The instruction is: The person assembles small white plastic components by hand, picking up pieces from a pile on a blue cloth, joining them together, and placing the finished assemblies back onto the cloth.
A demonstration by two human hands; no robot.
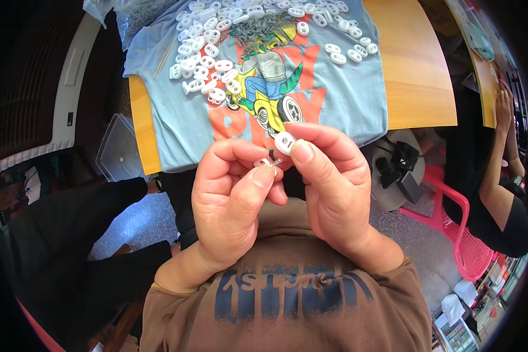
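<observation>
My left hand (226,202) is closed, pinching a small white plastic part (263,162) between thumb and fingers. A small metal coil spring (276,162) sticks out beside that thumb tip, with a dark bit just above it. In my right hand (341,185), thumb and forefinger grip a white oval cord lock piece (284,141) with holes in its face. The two hands are close together over the table's near edge, the right piece slightly higher. Beyond them, many similar white oval pieces (199,44) lie scattered around a heap of small grey springs (255,32).
A light blue printed T-shirt (358,108) covers much of the wooden table (419,64). Clear plastic bags (144,17) sit at its far left, near thin sticks (165,58). To the right are a round stool (387,190) with black items, a pink chair (466,234) and another person's arm (498,182).
</observation>
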